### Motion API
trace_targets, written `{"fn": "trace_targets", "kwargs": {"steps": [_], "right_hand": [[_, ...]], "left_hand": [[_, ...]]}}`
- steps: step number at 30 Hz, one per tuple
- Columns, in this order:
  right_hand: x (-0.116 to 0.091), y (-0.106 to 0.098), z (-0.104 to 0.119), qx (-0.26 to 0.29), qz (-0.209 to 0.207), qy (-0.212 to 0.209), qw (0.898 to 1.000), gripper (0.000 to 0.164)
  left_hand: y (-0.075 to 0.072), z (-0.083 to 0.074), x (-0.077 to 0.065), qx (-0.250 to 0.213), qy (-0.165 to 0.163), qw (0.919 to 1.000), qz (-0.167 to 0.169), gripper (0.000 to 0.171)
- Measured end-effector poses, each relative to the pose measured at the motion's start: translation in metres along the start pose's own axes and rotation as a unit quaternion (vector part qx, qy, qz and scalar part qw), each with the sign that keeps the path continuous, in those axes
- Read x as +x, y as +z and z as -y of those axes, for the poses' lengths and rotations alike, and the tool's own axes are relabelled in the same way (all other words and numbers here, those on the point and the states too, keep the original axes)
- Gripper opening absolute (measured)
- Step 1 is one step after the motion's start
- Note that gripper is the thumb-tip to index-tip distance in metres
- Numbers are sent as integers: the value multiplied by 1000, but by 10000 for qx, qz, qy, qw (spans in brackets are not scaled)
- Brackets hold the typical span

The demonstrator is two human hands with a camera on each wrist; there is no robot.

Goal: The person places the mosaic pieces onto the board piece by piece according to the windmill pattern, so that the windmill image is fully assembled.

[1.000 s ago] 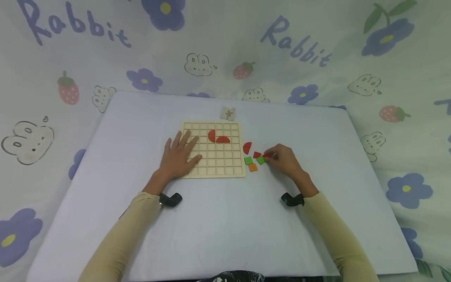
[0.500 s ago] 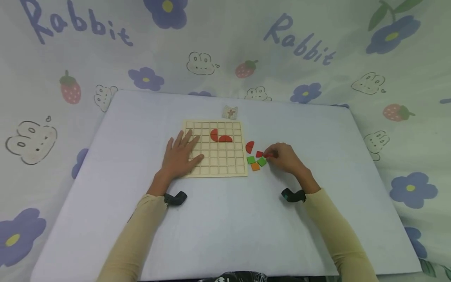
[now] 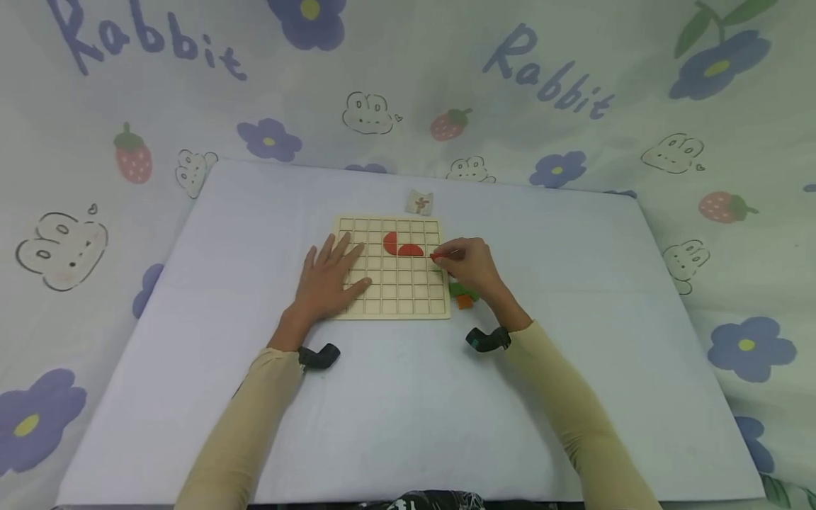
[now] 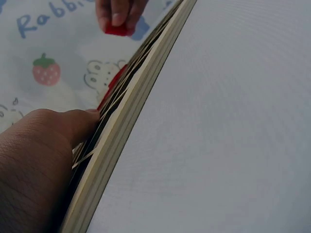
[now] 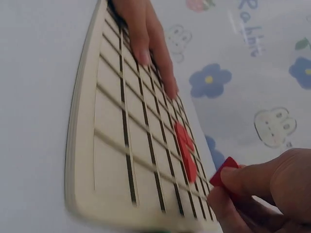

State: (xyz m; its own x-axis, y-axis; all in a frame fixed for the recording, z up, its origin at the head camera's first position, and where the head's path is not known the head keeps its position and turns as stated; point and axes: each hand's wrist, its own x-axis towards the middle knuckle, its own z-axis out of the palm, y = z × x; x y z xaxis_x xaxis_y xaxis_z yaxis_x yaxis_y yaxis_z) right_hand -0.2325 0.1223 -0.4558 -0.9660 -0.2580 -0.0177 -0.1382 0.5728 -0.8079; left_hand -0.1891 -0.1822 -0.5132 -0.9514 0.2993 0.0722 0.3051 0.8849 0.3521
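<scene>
My left hand (image 3: 327, 281) lies with spread fingers on the left side of a wooden grid board (image 3: 389, 306). Over the board's right edge, my right hand (image 3: 470, 265) pinches a small red tile (image 5: 224, 171) between thumb and fingers. More red shows beneath those fingers in the right wrist view, its shape unclear. Set into the grid are two red half-round shapes, one upright (image 3: 391, 244) and one flat side down (image 3: 411, 250). Beside the board, partly behind the right hand, lie green tiles (image 3: 460, 290) and an orange tile (image 3: 465, 302).
A small card (image 3: 419, 203) with a brown figure stands or lies behind the board; which, I cannot tell. The board rests on a white-covered table (image 3: 395, 411). Behind it hangs a printed cloth (image 3: 306, 85) with rabbits, flowers and strawberries.
My right hand has moved left and away from the loose tiles to the board's right edge, carrying red. The red pieces beside the board no longer show. My left hand stays on the board.
</scene>
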Motion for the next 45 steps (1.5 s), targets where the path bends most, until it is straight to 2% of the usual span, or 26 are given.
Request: {"fn": "trace_targets", "kwargs": {"steps": [8,14,19,21,23,32,37,45], "right_hand": [[14,31,20,-218,-79,-21,9997,11],[16,53,24,-729,-179,2,9972,10],[12,63,24,-1624,-360,-360,9854,11],[12,65,24,-1827,-418,-452,9812,13],[13,66,22,-1827,-431,-451,9812,14],[10,51,16,-997,-512,-262,9934,12],[8,31,10,-1100,-436,28,9930,13],[0,3,-12,-1531,-231,166,9878,20]], "left_hand": [[-2,0,1,32,33,10000,19,80],[-3,-1,0,-45,20,10000,9,79],[-2,-2,-1,-41,2,10000,25,78],[-1,-1,-1,-18,-7,10000,25,79],[-1,-1,-1,-6,-15,10000,23,79],[-2,0,0,-10,-14,10000,9,79],[-2,0,0,18,-42,10000,3,79],[-1,-2,-1,-23,-58,10000,9,79]]}}
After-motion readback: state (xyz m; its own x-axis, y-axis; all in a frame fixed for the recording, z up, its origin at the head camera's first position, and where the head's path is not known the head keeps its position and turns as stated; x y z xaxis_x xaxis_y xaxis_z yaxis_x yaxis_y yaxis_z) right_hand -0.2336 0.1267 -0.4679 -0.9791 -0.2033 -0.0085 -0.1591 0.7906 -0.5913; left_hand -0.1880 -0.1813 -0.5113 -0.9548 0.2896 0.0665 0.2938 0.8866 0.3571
